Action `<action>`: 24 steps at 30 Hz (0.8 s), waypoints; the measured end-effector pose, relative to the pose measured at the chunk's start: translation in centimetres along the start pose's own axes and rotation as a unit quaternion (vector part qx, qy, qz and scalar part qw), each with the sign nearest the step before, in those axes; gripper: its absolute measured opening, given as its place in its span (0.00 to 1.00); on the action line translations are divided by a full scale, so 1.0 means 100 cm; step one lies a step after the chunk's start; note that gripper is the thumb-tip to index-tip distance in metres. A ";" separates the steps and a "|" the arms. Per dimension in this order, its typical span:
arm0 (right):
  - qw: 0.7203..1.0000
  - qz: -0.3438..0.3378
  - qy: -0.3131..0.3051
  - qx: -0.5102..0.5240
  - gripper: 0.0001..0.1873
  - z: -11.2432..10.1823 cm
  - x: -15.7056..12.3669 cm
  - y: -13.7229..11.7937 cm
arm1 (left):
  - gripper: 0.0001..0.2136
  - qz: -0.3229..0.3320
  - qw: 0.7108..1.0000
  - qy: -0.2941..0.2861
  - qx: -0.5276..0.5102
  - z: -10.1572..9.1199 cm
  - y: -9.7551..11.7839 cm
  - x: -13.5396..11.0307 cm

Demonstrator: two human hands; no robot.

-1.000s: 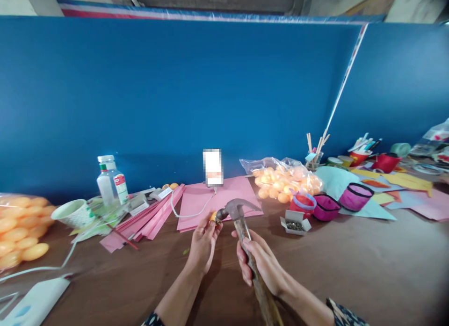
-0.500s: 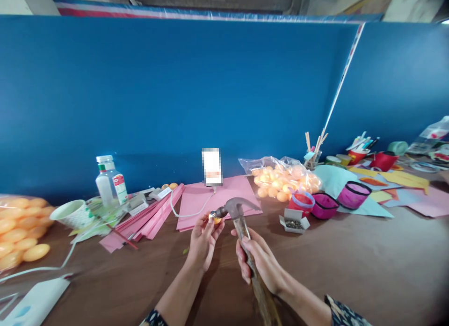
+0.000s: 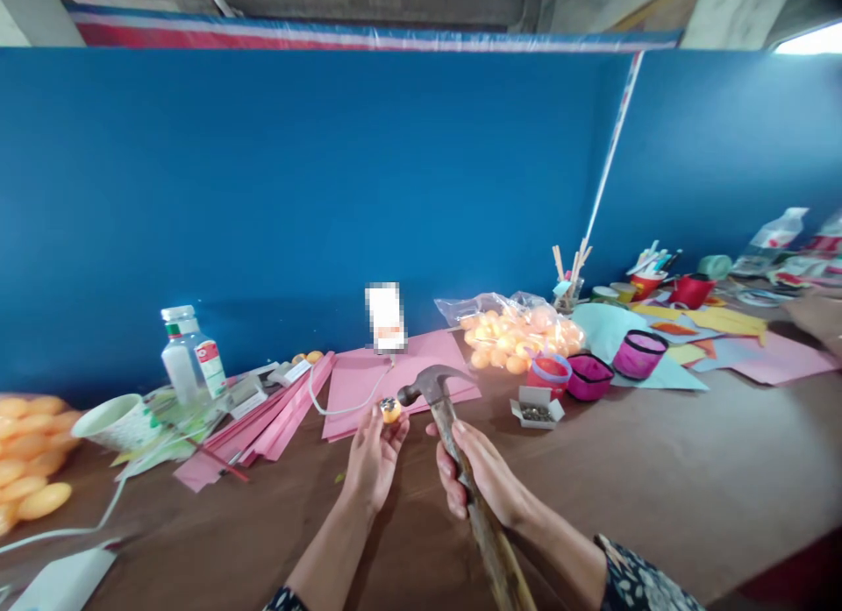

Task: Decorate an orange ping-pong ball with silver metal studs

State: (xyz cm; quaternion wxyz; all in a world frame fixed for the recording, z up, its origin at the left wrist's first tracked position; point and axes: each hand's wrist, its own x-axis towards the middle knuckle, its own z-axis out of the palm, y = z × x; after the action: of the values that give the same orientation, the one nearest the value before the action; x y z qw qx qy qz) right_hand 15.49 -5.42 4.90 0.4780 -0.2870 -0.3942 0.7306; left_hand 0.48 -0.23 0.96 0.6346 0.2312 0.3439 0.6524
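Observation:
Between the fingertips of my left hand [image 3: 374, 462] is a small orange ball [image 3: 390, 415] with dark and shiny metal bits on its top. My right hand [image 3: 477, 471] is wrapped round the wooden handle of a claw hammer [image 3: 442, 385]. The hammer's round striking face points left, just right of the ball and slightly above it, with a small gap showing. Beyond both hands lie pink paper sheets [image 3: 421, 352]. To the right is an open white box [image 3: 549, 418] of small metal pieces, too small to name surely.
A clear bag of orange balls [image 3: 506, 335] sits behind the box, near a red cup [image 3: 549, 379] and magenta holders [image 3: 588, 379]. On the left stand a clear bottle [image 3: 188, 361], a paper cup [image 3: 118, 422] and more orange balls [image 3: 32, 444]. A blue partition [image 3: 329, 173] backs the table.
The hammer head has drawn off the ball, where it covered part of it, and more of the ball's metal-studded top shows. The whole view has shifted slightly to the right.

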 end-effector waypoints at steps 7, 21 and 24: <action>0.974 0.006 -0.021 -0.224 0.19 -0.008 -0.071 -0.058 | 0.14 -0.019 0.997 0.025 0.069 -0.001 0.000 -0.001; 0.638 0.024 0.082 -0.765 0.19 -0.125 -0.161 -0.087 | 0.13 -0.032 0.995 0.015 0.096 -0.005 -0.003 0.005; 0.622 0.020 0.065 -0.780 0.19 -0.135 -0.159 -0.094 | 0.14 -0.034 0.995 0.011 0.094 -0.004 -0.003 0.003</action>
State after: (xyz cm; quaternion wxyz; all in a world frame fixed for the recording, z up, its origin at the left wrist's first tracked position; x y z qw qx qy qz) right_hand 36.74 -13.89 6.49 0.0847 -0.6068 -0.7782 0.1381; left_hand 0.32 0.00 0.44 0.6282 0.2704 0.4181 0.5978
